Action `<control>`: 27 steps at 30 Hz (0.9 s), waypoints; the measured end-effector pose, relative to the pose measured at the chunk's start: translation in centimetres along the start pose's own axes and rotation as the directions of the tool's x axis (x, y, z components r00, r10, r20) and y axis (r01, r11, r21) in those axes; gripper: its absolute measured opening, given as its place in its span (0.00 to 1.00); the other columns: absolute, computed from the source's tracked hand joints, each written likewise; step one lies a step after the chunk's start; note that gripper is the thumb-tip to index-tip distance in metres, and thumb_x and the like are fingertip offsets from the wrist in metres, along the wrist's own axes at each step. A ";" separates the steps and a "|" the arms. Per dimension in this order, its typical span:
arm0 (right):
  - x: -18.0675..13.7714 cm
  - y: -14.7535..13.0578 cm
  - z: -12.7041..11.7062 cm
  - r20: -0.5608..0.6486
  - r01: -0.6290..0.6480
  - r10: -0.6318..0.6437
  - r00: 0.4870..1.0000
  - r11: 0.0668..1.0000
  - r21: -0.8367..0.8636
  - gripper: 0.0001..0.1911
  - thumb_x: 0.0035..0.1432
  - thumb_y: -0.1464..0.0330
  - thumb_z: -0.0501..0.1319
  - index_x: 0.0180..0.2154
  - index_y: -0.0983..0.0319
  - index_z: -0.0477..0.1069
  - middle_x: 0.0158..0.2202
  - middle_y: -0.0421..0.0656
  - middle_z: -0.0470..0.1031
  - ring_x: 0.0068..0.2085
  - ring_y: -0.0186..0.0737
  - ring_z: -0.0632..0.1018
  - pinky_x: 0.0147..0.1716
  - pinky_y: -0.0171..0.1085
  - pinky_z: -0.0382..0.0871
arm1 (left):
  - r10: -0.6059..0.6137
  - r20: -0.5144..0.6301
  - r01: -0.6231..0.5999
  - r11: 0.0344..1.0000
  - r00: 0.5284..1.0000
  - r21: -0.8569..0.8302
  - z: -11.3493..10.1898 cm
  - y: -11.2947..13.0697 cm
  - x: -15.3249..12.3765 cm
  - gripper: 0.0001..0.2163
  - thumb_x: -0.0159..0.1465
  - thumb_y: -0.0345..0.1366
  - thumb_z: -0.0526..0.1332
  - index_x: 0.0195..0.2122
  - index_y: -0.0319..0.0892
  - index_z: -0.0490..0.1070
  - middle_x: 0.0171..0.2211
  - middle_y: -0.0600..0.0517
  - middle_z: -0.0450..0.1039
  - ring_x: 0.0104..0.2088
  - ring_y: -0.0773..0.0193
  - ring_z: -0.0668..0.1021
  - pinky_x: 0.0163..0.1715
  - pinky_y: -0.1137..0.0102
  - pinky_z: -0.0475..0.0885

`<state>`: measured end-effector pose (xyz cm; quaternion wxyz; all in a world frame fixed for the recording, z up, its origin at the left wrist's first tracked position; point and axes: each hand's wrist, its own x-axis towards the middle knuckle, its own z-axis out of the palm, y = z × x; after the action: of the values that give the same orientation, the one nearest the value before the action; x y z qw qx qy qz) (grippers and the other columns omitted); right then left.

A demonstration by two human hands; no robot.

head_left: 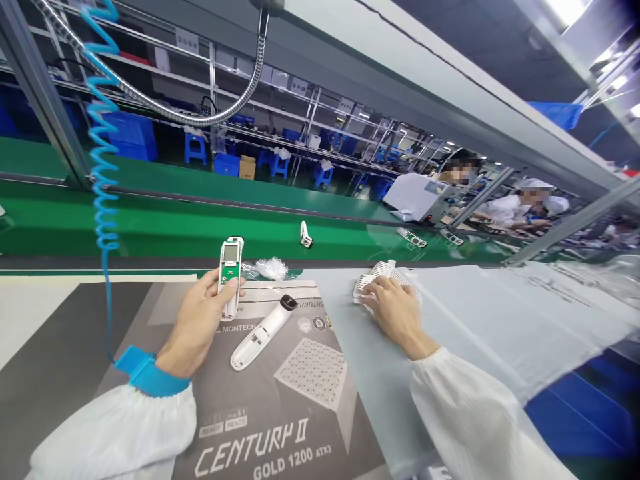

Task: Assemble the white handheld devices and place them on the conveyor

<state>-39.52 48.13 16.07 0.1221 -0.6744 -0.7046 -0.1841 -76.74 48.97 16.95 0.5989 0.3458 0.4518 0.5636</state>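
Two hands are working well apart around a printed carton (280, 433) on the worktop (35, 313). At the carton's left edge, a blue wrist strap (145, 372) is circling the left hand's (197, 323) wrist, its coiled cord (103, 173) rising away. The left hand is gripping an opened white device (231, 277) upright above the carton, with a green circuit board and small screen showing. Just right of that hand, a white casing (263, 333) with a black cap (288, 303) is lying on the carton, while a clear plastic bag (270, 269) is sitting at its far edge. Right of the carton, the right hand (397, 313) is clasping a white grille (383, 277) on a pale sheet (500, 320). Beyond the carton, a green belt (200, 223) is carrying small white parts (306, 235), and co-workers (520, 210) are working far right.
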 end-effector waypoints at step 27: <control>3.8 -20.6 -0.4 0.290 -0.309 -0.114 0.950 -0.475 0.824 0.24 0.58 0.45 0.63 0.42 0.58 0.75 0.44 0.44 0.77 0.46 0.43 0.76 0.49 0.43 0.71 | 0.381 0.324 -0.500 0.661 0.866 0.560 0.9 -1.3 -1.3 0.17 0.71 0.42 0.54 0.58 0.47 0.70 0.57 0.47 0.72 0.56 0.57 0.75 0.57 0.64 0.67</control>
<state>-60.32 50.93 16.07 0.5669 -0.3226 -0.4564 0.6052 -75.42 47.64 16.25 0.3317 0.6729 0.4595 0.4754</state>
